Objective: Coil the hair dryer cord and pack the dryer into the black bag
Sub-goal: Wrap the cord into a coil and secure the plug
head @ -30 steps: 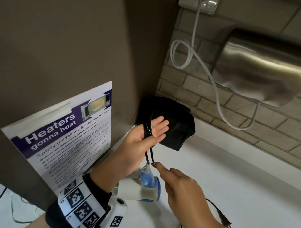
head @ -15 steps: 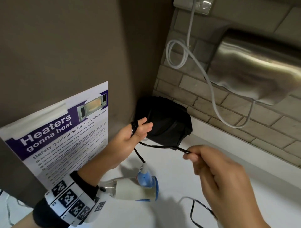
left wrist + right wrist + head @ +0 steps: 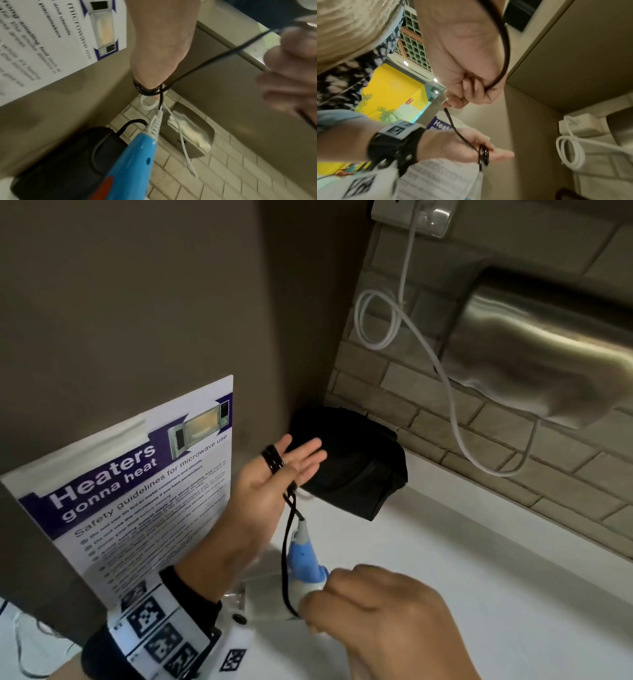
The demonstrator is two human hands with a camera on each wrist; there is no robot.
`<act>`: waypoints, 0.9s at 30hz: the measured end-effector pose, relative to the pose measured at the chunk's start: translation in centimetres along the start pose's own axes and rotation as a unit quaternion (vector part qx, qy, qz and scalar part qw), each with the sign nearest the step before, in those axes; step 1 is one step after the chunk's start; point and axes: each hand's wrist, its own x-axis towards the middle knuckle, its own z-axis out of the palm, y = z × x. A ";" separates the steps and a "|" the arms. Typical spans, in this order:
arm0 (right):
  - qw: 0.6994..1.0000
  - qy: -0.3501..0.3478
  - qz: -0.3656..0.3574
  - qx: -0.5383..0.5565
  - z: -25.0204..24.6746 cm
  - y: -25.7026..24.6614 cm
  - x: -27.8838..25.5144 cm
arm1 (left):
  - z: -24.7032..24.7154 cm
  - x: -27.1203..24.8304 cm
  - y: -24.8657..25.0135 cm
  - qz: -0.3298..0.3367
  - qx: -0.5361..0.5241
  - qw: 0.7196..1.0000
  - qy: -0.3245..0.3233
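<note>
Pinching cord (image 3: 287,556), right fingers (image 3: 471,93) curled

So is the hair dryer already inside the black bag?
No, the hair dryer hangs by its cord below the left hand, outside the black bag on the counter.

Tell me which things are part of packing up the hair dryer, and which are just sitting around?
Part of the job:
- hair dryer
- black cord, wound round the left hand and pulled by the right hand
- black bag

Just there:
- microwave safety poster
- white cable
- steel hand dryer on the wall
- wall socket
</note>
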 end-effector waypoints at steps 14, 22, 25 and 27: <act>0.985 0.123 0.080 0.096 -4.1 3.0 1.3 | 0.3 -0.8 0.2 -0.100 0.038 0.986 -0.129; 0.975 0.157 0.077 0.137 -4.3 5.6 6.2 | 2.1 -3.1 0.5 -0.247 0.040 0.925 -0.284; 0.965 0.176 0.112 0.160 -2.4 8.1 7.6 | 1.9 -3.8 1.2 -0.255 0.066 0.901 -0.345; 0.963 0.156 0.145 0.166 -0.3 9.8 7.9 | 1.8 -4.2 1.6 -0.234 0.072 0.900 -0.362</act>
